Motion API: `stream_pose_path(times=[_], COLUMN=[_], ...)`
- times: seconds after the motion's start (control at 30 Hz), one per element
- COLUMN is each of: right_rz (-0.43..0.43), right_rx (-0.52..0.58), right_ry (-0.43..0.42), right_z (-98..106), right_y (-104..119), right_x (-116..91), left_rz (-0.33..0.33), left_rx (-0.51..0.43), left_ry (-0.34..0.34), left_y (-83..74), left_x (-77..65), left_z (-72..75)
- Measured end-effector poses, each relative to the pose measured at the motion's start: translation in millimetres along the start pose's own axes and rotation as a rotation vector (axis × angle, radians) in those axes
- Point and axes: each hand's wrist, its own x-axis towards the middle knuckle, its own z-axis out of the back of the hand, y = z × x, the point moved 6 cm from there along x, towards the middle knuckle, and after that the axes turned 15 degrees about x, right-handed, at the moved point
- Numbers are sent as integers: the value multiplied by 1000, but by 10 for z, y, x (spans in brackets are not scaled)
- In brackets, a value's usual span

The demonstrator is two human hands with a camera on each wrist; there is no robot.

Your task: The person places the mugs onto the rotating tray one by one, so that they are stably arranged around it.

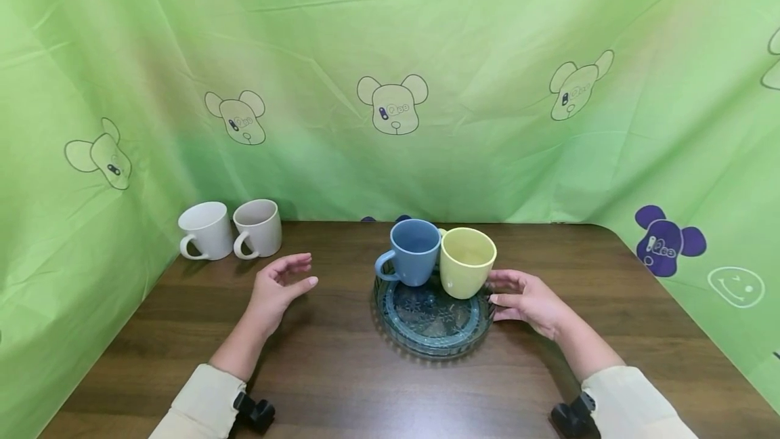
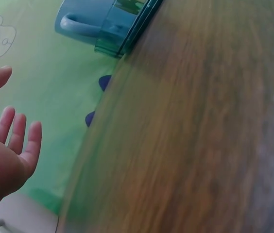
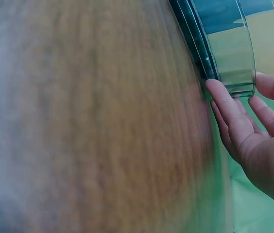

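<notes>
A blue mug (image 1: pixel 414 256) and a yellow mug (image 1: pixel 468 266) stand upright side by side toward the back of a round, clear blue-green tray (image 1: pixel 432 344). My right hand (image 1: pixel 530 303) is at the tray's right side, fingers spread and only slightly bent. In the right wrist view its fingertips (image 3: pixel 219 92) meet the tray's side wall (image 3: pixel 234 60); whether they press on it I cannot tell. My left hand (image 1: pixel 274 293) hovers left of the tray with nothing in it, fingers loosely bent. The left wrist view shows its palm (image 2: pixel 3 165) apart from the blue mug (image 2: pixel 86 22).
Two pale mugs, a white one (image 1: pixel 207 232) and a greyish one (image 1: pixel 258 229), stand at the back left of the wooden table (image 1: pixel 341 385). A green patterned cloth (image 1: pixel 390 32) hangs behind the table and at both sides.
</notes>
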Motion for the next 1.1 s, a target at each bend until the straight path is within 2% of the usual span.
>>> stream_pose_path(times=[0.23, 0.73, 1.1], right_rz=[3, -21, -28], right_rx=[9, 33, 11], right_ry=[-13, -25, -28], right_z=[-4, -50, -57], right_y=[-6, -1, 8], right_x=[-19, -53, -93], left_rz=[39, -32, -20], left_rx=[23, 10, -24], left_ry=[-63, -124, -202], left_y=[11, 18, 50], left_x=[-14, -18, -44], left_z=[154, 420, 663])
